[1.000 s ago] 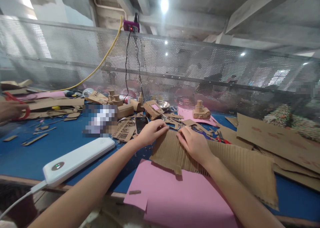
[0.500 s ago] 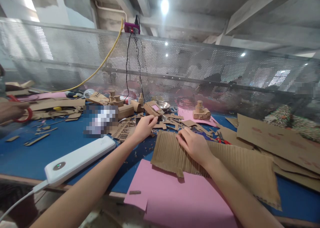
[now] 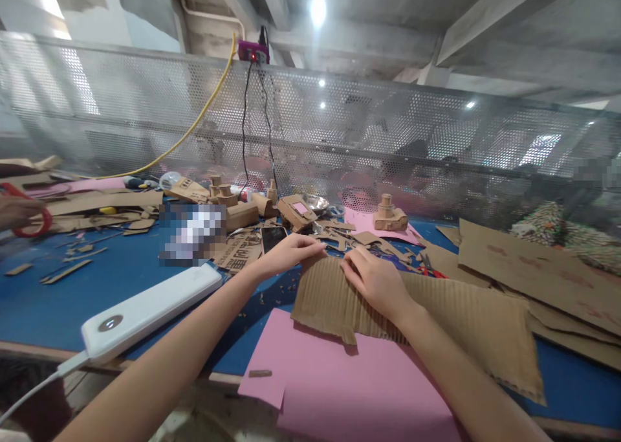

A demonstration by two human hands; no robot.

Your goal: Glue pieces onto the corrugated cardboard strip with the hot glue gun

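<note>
A sheet of corrugated cardboard point(image 3: 451, 306), ribbed side up, lies partly over a pink paper sheet point(image 3: 359, 390). My right hand point(image 3: 376, 283) rests on it with bent fingers closed at its far edge. Beside it, my left hand point(image 3: 294, 251) has its fingers pressed together at the far edge of the cardboard's left part; the tips are partly hidden behind that edge. A small torn flap hangs from the near edge over the pink sheet, and a small cardboard strip point(image 3: 261, 373) lies on the paper's left side.
A white power bank point(image 3: 150, 312) with a cable lies at left. Behind my left hand are a phone point(image 3: 273, 238) and a cardboard model point(image 3: 295, 213). Red-handled scissors point(image 3: 431, 270) and larger cardboard sheets point(image 3: 538, 274) are at right. Another person's hand point(image 3: 19, 212) holds red-handled scissors.
My left hand has moved right and slightly down to the cardboard's far edge, its fingers straighter, uncovering the phone. My right hand stays in place. The other person's hand shifts left.
</note>
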